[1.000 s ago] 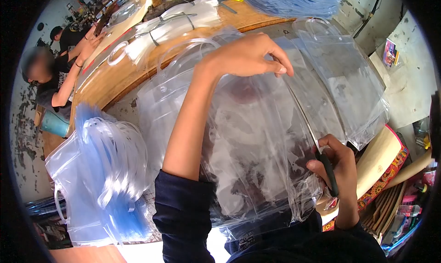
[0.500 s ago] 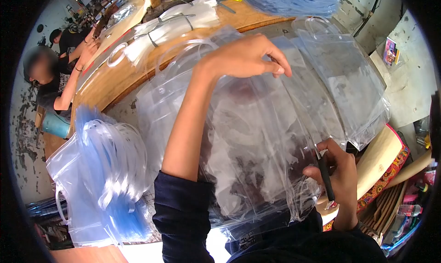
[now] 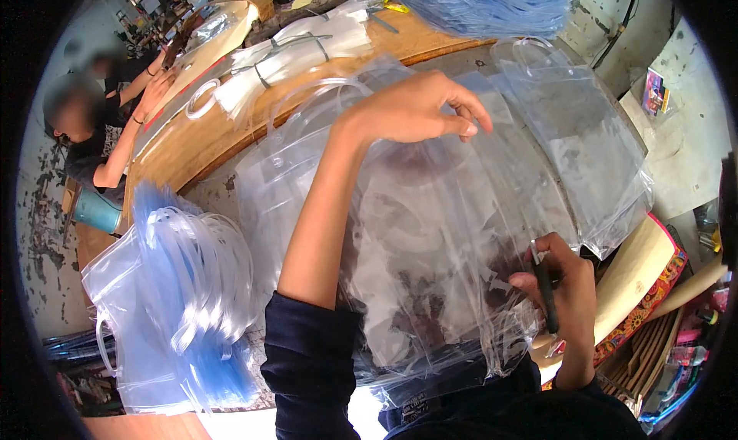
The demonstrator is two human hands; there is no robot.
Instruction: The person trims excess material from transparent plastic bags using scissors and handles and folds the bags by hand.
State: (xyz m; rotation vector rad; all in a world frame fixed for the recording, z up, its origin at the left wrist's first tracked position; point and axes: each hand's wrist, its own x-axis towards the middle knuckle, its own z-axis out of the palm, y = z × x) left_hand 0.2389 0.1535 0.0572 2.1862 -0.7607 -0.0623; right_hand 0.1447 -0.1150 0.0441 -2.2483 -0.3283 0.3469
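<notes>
A clear plastic bag (image 3: 415, 240) with a loop handle is spread before me, over other clear bags. My left hand (image 3: 419, 109) is over its far part, wrist bent and fingers closed in a pinch at the bag's edge. That edge runs from these fingertips down towards my right hand (image 3: 570, 290). In my right hand is a slim black-handled tool (image 3: 545, 294) with a thin metal tip, which meets the bag's right side. Crumpled plastic (image 3: 511, 328) gathers just left of the tool.
A pile of clear bags with white loop handles (image 3: 204, 271) lies at left. More clear bags (image 3: 584, 132) lie at right. Tied white bundles (image 3: 292, 52) and a blue-tinted plastic stack (image 3: 484, 6) sit on the wooden table (image 3: 173, 152). Another person (image 3: 92, 144) works at far left.
The view has shifted slightly, so most things sit a little lower and to the right. Both hands keep nearly the same pose on the bag.
</notes>
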